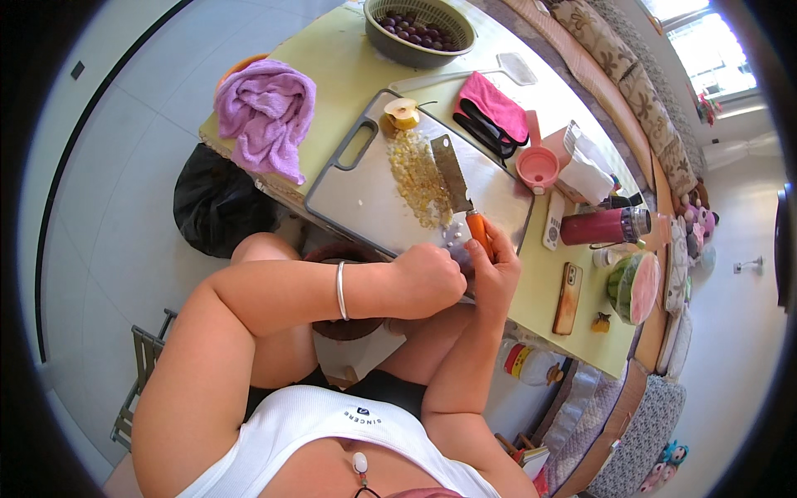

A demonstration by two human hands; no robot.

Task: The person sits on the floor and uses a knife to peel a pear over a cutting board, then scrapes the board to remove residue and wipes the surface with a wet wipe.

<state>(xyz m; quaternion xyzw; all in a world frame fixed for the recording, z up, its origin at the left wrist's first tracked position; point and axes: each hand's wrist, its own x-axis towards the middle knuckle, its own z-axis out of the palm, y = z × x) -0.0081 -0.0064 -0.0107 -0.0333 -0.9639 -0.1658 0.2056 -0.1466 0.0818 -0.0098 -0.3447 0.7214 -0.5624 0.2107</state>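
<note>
A cleaver (450,173) with an orange handle lies across the metal-faced cutting board (344,192), beside a strip of finely chopped pale yellow pieces (413,178). My right hand (498,264) closes its thumb and fingers at the end of the orange handle. My left hand (427,280), a silver bangle on its wrist, is clenched in a fist next to it, at the board's near edge. Whatever the fist holds is hidden. Small white bits (455,236) lie by the handle, near a blurry purplish patch between the hands. A cut piece of yellow-skinned fruit (402,113) rests at the board's far corner.
Beyond the board stand a basket (388,43) of dark round fruit, a white slotted spatula (516,68) and a pink-black cloth item (491,114). A purple towel (267,112) lies left. To the right are a maroon flask (599,226), a phone (568,299) and a cut watermelon (633,287).
</note>
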